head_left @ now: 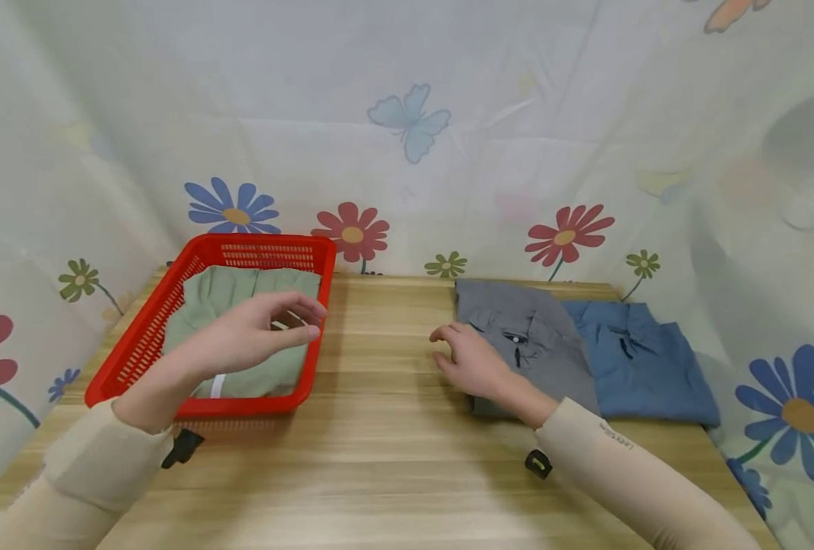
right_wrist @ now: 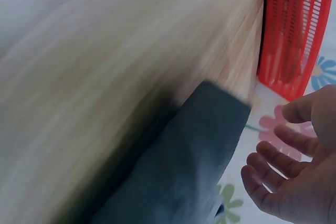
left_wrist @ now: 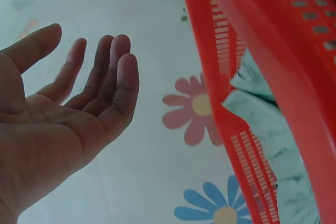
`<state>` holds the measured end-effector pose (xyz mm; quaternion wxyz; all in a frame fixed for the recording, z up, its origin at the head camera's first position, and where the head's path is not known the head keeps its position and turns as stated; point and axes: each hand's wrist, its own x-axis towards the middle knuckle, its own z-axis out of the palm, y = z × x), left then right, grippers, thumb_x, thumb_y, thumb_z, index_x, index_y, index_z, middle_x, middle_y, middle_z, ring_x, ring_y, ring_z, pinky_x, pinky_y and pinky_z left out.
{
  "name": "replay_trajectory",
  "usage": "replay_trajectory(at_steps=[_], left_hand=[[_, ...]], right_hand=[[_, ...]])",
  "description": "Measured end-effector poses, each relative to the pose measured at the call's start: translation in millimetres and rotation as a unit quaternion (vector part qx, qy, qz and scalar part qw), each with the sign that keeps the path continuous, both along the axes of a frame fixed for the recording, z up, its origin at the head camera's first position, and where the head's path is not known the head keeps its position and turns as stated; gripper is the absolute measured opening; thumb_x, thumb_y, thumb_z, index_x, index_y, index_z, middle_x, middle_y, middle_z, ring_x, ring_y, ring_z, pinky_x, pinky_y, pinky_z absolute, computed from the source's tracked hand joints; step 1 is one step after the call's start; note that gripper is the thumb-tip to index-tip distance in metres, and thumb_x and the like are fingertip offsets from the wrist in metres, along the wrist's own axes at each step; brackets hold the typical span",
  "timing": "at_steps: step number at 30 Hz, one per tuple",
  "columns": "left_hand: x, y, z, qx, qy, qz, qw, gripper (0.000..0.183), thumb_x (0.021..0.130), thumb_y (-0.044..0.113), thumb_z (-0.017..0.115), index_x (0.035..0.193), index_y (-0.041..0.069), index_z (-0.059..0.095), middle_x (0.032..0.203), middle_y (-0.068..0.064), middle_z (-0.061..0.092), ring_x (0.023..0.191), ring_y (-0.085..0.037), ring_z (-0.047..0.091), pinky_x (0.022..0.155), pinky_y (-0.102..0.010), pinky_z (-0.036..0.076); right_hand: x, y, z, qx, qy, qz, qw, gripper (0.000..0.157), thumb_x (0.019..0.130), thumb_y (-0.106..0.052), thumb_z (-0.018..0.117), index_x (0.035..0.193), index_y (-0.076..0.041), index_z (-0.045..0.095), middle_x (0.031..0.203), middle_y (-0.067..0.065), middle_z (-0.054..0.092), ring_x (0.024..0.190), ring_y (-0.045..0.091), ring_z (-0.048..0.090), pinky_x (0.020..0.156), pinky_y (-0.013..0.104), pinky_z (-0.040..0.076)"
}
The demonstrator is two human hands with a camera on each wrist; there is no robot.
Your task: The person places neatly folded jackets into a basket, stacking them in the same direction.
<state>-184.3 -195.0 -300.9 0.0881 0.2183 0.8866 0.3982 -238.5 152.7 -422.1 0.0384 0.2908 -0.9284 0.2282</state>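
My left hand hovers over the red plastic basket, its fingers loosely bent and nothing between them. A folded light-green garment with a small white tag lies in the basket. In the left wrist view, that hand is apart from the basket's rim. My right hand, fingers relaxed and holding nothing, is over the left side of a folded grey garment with a pale button. The right wrist view has the hand beside the dark cloth, with a gap between. A folded blue garment lies partly under the grey one.
The wood-grain table carries the basket at left and the garments at right. Behind and at both sides hangs a white curtain printed with flowers and butterflies. Small black pieces show below each wrist.
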Motion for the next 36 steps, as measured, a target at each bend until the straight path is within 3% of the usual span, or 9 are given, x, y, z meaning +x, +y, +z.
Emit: replay_trajectory(at_steps=[8, 16, 27, 36], left_hand=[[13.2, 27, -17.5, 0.031, -0.024, -0.045, 0.9982, 0.029, 0.099, 0.021, 0.070, 0.126, 0.012, 0.064, 0.118, -0.001, 0.065, 0.110, -0.023, 0.061, 0.092, -0.042, 0.053], [14.9, 51, -41.7, 0.046, -0.055, -0.076, 0.9946, 0.034, 0.099, 0.025, 0.071, 0.129, 0.013, 0.061, 0.123, 0.000, 0.063, 0.112, -0.020, 0.061, 0.097, -0.042, 0.051], [20.0, 79, -79.9, 0.097, -0.111, -0.067, 0.9868, 0.043, 0.099, 0.023, 0.071, 0.137, 0.011, 0.055, 0.134, -0.006, 0.057, 0.121, -0.027, 0.056, 0.103, -0.045, 0.047], [13.6, 96, -103.2, 0.114, -0.129, -0.070, 0.9825, 0.041, 0.100, 0.022, 0.070, 0.136, 0.008, 0.056, 0.135, -0.013, 0.056, 0.124, -0.037, 0.055, 0.101, -0.047, 0.048]], right_hand=[[0.4, 40, -9.6, -0.056, 0.033, -0.013, 0.998, 0.034, 0.095, -0.002, 0.070, 0.128, 0.005, 0.061, 0.122, 0.021, 0.064, 0.113, 0.038, 0.060, 0.094, 0.052, 0.050], [-1.9, 70, -10.7, -0.036, 0.040, -0.059, 0.997, 0.034, 0.094, -0.002, 0.070, 0.126, 0.005, 0.062, 0.122, 0.022, 0.062, 0.115, 0.041, 0.055, 0.097, 0.057, 0.045], [-15.4, 111, -3.6, -0.003, -0.003, -0.165, 0.986, 0.037, 0.095, -0.006, 0.068, 0.129, 0.008, 0.060, 0.134, 0.031, 0.054, 0.127, 0.052, 0.044, 0.102, 0.065, 0.038], [-21.2, 116, -15.0, 0.030, -0.060, -0.197, 0.978, 0.049, 0.098, -0.017, 0.066, 0.138, 0.007, 0.055, 0.146, 0.036, 0.042, 0.134, 0.056, 0.037, 0.103, 0.072, 0.034]])
